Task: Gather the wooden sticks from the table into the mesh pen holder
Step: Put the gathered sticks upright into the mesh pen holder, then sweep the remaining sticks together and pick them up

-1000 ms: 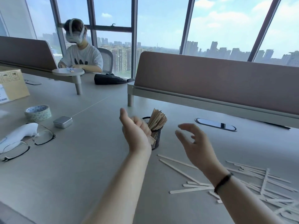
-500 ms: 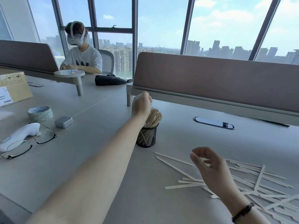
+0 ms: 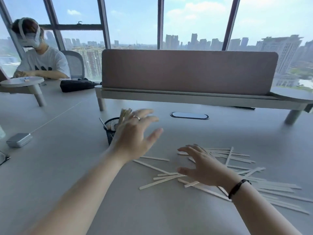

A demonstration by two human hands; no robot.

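Bare grey tabletop [image 3: 71,167] lay open on the near left, giving free passage toward the black mesh pen holder [image 3: 111,131]. The left hand [image 3: 133,139], fingers spread, stood in front of the holder's right side. Pale wooden sticks [image 3: 243,168] littered the near right, and the brown felt divider [image 3: 188,72] walled off the far side.

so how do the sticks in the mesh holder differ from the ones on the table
The sticks in the mesh pen holder stand on end, leaning, bunched together; the sticks on the table lie flat, scattered and crossing each other. The left hand hides part of the bunch, while the right hand hovers over the loose ones with fingers spread. Both sets are the same pale, thin, flat wooden sticks.
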